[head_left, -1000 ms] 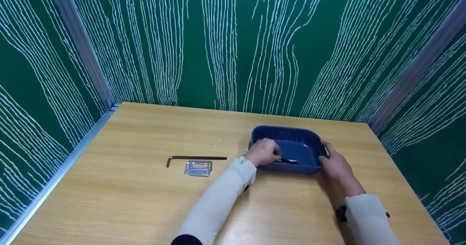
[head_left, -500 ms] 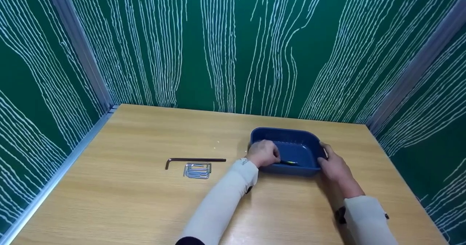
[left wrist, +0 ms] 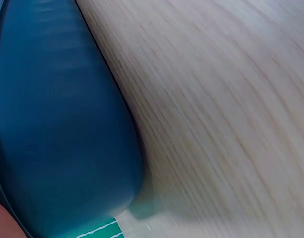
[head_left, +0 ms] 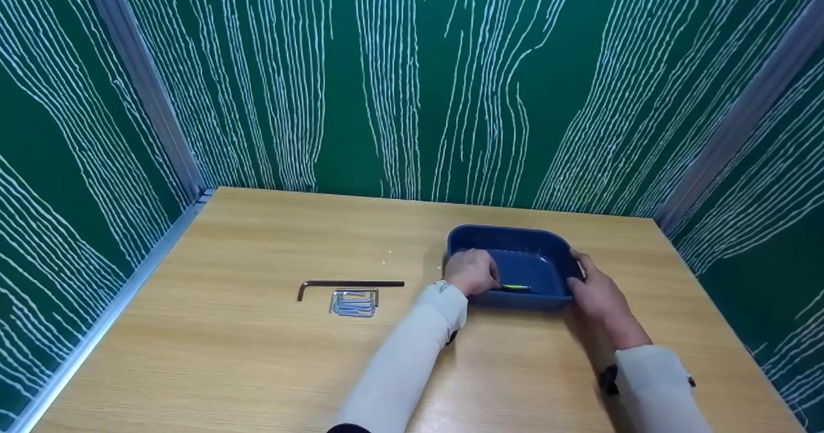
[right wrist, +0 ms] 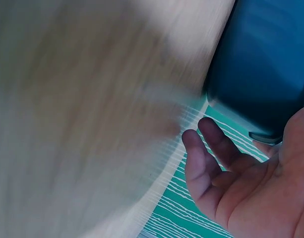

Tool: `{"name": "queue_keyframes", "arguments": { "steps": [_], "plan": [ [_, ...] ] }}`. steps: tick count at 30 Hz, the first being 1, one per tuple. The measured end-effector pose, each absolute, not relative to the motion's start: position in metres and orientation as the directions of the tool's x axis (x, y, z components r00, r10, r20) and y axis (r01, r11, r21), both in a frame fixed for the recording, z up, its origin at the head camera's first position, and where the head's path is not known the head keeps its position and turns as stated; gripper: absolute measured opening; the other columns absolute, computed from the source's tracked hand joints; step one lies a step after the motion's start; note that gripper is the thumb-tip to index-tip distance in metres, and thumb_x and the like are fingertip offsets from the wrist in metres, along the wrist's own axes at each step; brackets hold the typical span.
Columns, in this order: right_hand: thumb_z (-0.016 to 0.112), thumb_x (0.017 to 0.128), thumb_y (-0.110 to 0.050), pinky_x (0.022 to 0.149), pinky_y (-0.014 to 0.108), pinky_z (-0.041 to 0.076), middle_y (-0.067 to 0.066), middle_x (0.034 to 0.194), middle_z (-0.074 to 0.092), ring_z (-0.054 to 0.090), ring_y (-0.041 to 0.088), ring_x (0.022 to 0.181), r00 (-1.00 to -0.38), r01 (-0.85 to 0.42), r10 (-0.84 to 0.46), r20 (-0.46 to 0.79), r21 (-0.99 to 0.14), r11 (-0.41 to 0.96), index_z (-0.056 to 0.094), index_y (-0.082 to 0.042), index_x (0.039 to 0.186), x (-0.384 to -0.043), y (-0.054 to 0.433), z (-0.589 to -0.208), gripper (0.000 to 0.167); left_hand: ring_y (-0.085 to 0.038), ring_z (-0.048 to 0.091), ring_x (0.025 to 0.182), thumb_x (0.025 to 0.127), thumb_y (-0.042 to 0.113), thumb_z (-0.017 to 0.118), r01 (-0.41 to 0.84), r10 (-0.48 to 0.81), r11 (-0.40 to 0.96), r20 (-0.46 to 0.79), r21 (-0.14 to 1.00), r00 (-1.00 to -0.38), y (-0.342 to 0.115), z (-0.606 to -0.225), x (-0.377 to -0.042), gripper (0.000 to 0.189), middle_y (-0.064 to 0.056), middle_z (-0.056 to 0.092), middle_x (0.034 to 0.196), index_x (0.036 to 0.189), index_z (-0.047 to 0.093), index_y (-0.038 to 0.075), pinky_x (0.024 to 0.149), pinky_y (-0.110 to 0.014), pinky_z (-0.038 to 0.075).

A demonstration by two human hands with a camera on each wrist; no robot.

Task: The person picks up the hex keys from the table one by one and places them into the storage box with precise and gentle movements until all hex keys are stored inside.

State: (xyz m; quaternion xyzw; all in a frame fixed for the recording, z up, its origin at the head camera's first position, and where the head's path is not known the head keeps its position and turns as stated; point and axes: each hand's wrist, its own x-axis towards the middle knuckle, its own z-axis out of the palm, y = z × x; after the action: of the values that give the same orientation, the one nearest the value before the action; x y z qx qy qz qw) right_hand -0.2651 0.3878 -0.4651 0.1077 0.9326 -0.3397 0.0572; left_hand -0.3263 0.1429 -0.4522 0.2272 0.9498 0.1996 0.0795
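A blue plastic bin sits on the table, its outer wall filling much of the left wrist view. My left hand reaches over its near left side, fingers curled down inside. The fingertips pinch the end of a slim yellow-green and dark object low in the bin; its kind is unclear and its left end is hidden. My right hand holds the bin's right rim, thumb on the inner side. The right wrist view shows other fingers of that hand loosely bent, apart from the bin wall.
A large dark hex key lies left of the bin. Just below it, several smaller silver hex keys lie nested in a rectangle. Tiny pale specks dot the wooden table. Green walls with white lines stand behind and beside.
The slim object in the bin has turned slightly, its yellow-green side now showing more than the dark part. Both hands stay at the bin, and the head view shifts slightly.
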Motion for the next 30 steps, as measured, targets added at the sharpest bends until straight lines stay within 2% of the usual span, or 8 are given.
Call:
{"name": "queue_keyframes", "arguments": {
  "steps": [5,13,25,30],
  "plan": [
    [0.034,0.102,-0.026,0.108,0.068,0.016,0.027,0.158,0.005,0.01,0.052,0.142,-0.971,0.235,0.169,-0.167,-0.581,0.779,0.001,-0.019,0.156,-0.2654,0.3882,-0.4654,0.063,-0.005,0.059,0.079,0.085,0.036,0.072,0.393,0.455,0.832,-0.077,0.391,-0.887,0.145,-0.4529,-0.326,0.006,0.017,0.071,0.086,0.083,0.076,0.031,0.084,-0.027,0.049],
    [0.033,0.102,-0.027,0.108,0.069,0.015,0.027,0.158,0.004,0.009,0.052,0.142,-0.969,0.243,0.17,-0.177,-0.599,0.763,0.0,-0.021,0.156,-0.2653,0.3883,-0.4668,0.063,-0.005,0.059,0.083,0.086,0.034,0.07,0.376,0.445,0.853,-0.128,0.362,-0.886,0.1456,-0.4504,-0.327,0.007,0.016,0.071,0.09,0.085,0.076,0.03,0.087,-0.027,0.049],
    [0.032,0.104,-0.028,0.108,0.068,0.016,0.026,0.159,0.002,0.009,0.052,0.143,-0.969,0.246,0.165,-0.186,-0.609,0.754,-0.001,-0.022,0.156,-0.2647,0.3876,-0.4668,0.062,-0.01,0.056,0.072,0.085,0.031,0.07,0.325,0.388,0.887,-0.149,0.329,-0.91,0.1503,-0.4524,-0.3269,0.01,0.013,0.064,0.074,0.077,0.073,0.027,0.073,-0.026,0.047],
    [0.033,0.103,-0.029,0.108,0.068,0.017,0.027,0.158,0.005,0.011,0.052,0.142,-0.972,0.232,0.163,-0.168,-0.599,0.766,0.001,-0.021,0.156,-0.266,0.3872,-0.4671,0.062,-0.009,0.057,0.075,0.085,0.032,0.069,0.329,0.384,0.892,-0.135,0.31,-0.913,0.15,-0.4538,-0.3284,0.009,0.014,0.066,0.078,0.078,0.074,0.028,0.075,-0.026,0.048]
  ]
}}
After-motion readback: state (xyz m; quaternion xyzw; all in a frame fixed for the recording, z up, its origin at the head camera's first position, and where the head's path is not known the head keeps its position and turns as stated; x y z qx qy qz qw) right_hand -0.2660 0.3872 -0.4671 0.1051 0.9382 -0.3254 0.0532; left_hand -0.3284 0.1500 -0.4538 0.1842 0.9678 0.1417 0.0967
